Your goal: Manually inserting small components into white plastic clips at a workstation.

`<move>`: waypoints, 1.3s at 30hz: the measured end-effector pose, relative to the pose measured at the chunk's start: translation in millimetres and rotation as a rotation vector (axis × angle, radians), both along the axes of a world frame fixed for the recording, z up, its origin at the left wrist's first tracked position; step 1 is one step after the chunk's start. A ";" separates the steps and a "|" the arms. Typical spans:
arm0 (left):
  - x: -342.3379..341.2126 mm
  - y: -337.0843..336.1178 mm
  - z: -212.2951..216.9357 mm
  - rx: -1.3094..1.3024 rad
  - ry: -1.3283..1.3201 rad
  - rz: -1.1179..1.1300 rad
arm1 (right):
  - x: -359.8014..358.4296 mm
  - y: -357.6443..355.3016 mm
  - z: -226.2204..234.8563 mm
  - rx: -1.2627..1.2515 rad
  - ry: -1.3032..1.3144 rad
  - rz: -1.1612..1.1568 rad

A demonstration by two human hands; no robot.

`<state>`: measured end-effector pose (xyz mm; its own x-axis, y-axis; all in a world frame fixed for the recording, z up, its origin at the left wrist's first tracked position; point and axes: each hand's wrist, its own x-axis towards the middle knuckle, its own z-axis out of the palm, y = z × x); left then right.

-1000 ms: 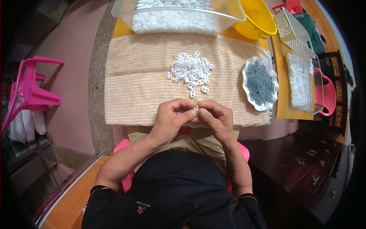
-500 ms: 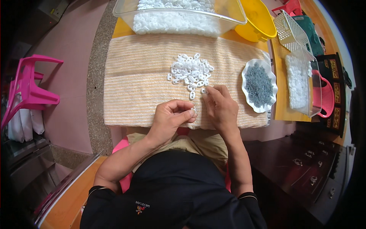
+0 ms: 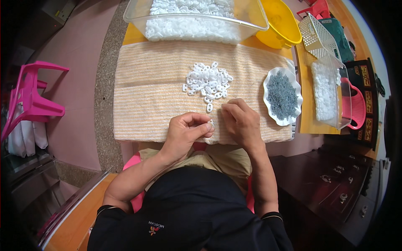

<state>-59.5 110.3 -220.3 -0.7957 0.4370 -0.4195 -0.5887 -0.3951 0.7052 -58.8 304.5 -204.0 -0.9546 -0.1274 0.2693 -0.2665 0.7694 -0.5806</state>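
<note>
My left hand (image 3: 187,133) is closed in a pinch near the front edge of the striped towel. A small whitish piece (image 3: 212,123) shows at its thumb and fingertips, too small to make out fully. Beside it my right hand (image 3: 242,123) is closed, fingertips curled down close to the cloth; whatever they hold is hidden. Just beyond both hands, a pile of white plastic oval pieces with two holes (image 3: 208,79) lies on the towel. One loose oval piece (image 3: 209,108) rests nearest my hands. To the right stands a white scalloped dish (image 3: 297,113) of small grey slender parts (image 3: 281,95).
A clear plastic bin (image 3: 197,23) full of white pieces stands at the far edge, beside a yellow basin (image 3: 281,23). Farther right are a white perforated basket (image 3: 318,37) and another clear bin (image 3: 345,102). A pink stool (image 3: 39,94) stands on the left floor.
My right hand has drawn slightly away from the pile, its fingertips curling in; the white piece seen at them earlier is out of sight. My left hand keeps its pinch.
</note>
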 end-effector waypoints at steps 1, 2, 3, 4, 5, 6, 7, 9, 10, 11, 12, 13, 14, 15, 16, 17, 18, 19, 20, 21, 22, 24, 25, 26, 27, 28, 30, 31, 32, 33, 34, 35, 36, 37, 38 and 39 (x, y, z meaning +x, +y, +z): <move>0.0 -0.6 -0.1 -0.006 0.006 -0.001 | 0.2 1.1 4.9 -0.021 -0.032 0.006; 0.2 -0.8 -0.1 -0.006 0.007 0.001 | -0.7 4.3 8.5 -0.021 -0.032 0.007; 0.6 -1.2 -0.2 -0.004 -0.003 0.001 | -2.4 8.4 11.5 0.045 0.000 0.053; 1.0 -1.8 -0.6 -0.003 -0.012 0.002 | -4.4 10.1 12.8 0.111 0.032 0.099; 1.3 -1.4 -0.4 -0.001 -0.013 -0.001 | -5.3 10.3 14.2 0.112 0.031 0.096; 1.5 -1.4 -0.4 -0.008 0.001 -0.003 | -6.4 9.9 15.0 0.199 0.033 0.099; 1.6 -1.3 -0.5 -0.015 0.014 -0.004 | -7.7 9.9 15.2 0.285 0.034 0.102; 0.7 -0.7 0.6 -0.011 0.012 -0.004 | -11.3 12.2 11.0 0.273 -0.009 0.124; 0.6 -0.6 1.3 -0.006 0.011 -0.003 | -12.0 13.0 8.1 0.260 -0.050 0.146; 0.5 -0.9 1.5 -0.008 0.009 -0.003 | -12.4 13.1 4.2 0.259 -0.051 0.147; 0.4 -1.2 1.8 -0.009 0.010 -0.005 | -12.4 13.2 0.2 0.229 -0.038 0.153; 0.4 -1.3 1.8 -0.010 0.011 -0.008 | -12.2 13.2 -1.8 0.199 -0.025 0.159; 0.5 -2.0 0.9 -0.013 0.009 -0.005 | -12.3 11.5 -2.7 0.196 -0.027 0.162; 0.6 -2.5 0.0 -0.007 0.002 -0.001 | -12.1 9.4 -2.8 0.188 -0.006 0.167; 0.6 -3.0 -0.8 -0.002 -0.004 0.003 | -12.2 7.9 -2.4 0.179 0.014 0.172; 0.7 -2.9 -0.6 -0.001 -0.006 0.002 | -11.8 7.9 0.4 0.180 0.013 0.171; 0.7 -2.8 -0.2 -0.011 0.001 0.005 | -11.6 8.2 3.9 0.186 0.012 0.179; 0.9 -2.6 0.1 -0.021 0.008 0.009 | -11.1 8.8 5.9 0.192 0.011 0.188; 0.7 -2.4 0.1 -0.021 0.008 0.007 | -10.2 9.7 5.5 0.192 0.011 0.187; 0.5 -2.1 0.2 -0.021 0.003 0.006 | -8.5 10.9 4.7 0.091 -0.024 0.155; 0.3 -1.8 0.3 -0.021 -0.002 0.004 | -7.2 12.1 4.5 -0.011 -0.059 0.124; 0.5 -2.8 -1.3 -0.022 0.002 0.006 | -7.1 13.2 9.6 -0.063 -0.136 0.119; 0.5 -3.3 -1.9 -0.020 0.007 0.005 | -6.9 13.1 11.1 -0.114 -0.213 0.112; 0.5 -2.8 -1.8 -0.020 0.006 0.002 | -4.3 13.3 9.3 -0.114 -0.213 0.109; 0.5 -2.3 -1.7 -0.020 0.004 0.001 | -0.8 13.4 5.4 -0.289 -0.291 0.085; 0.4 -1.7 -1.5 -0.020 0.002 -0.001 | 2.2 13.6 2.5 -0.464 -0.367 0.060; -0.1 -1.7 -0.2 -0.028 0.002 0.000 | 6.3 13.6 -0.4 -0.593 -0.455 0.030; -0.4 -1.6 0.1 -0.035 0.003 0.001 | 7.4 13.9 -2.1 -0.720 -0.542 0.000; 0.0 -1.7 0.0 -0.033 0.003 -0.001 | 8.1 14.0 -3.7 -0.718 -0.541 -0.003; 0.4 -1.9 -0.1 -0.031 -0.001 0.001 | 8.6 14.1 -5.7 -0.806 -0.581 0.004; 0.7 -2.1 -0.2 -0.030 -0.005 0.003 | 9.2 13.9 -6.4 -0.893 -0.620 0.011; 0.8 -1.8 -0.4 -0.032 -0.006 0.002 | 9.2 13.7 -6.5 -0.895 -0.621 0.011; 0.8 -1.6 -0.7 -0.029 -0.005 0.006 | 9.2 13.1 -6.2 -0.919 -0.627 0.030; 0.8 -1.4 -0.8 -0.027 -0.003 0.009 | 9.3 12.8 -6.1 -0.943 -0.634 0.049; 0.7 -1.3 -0.8 -0.028 -0.004 0.009 | 9.8 13.1 -7.6 -0.945 -0.634 0.049; 0.5 -1.3 -0.7 -0.025 -0.001 0.006 | 10.5 13.7 -10.0 -0.945 -0.654 0.052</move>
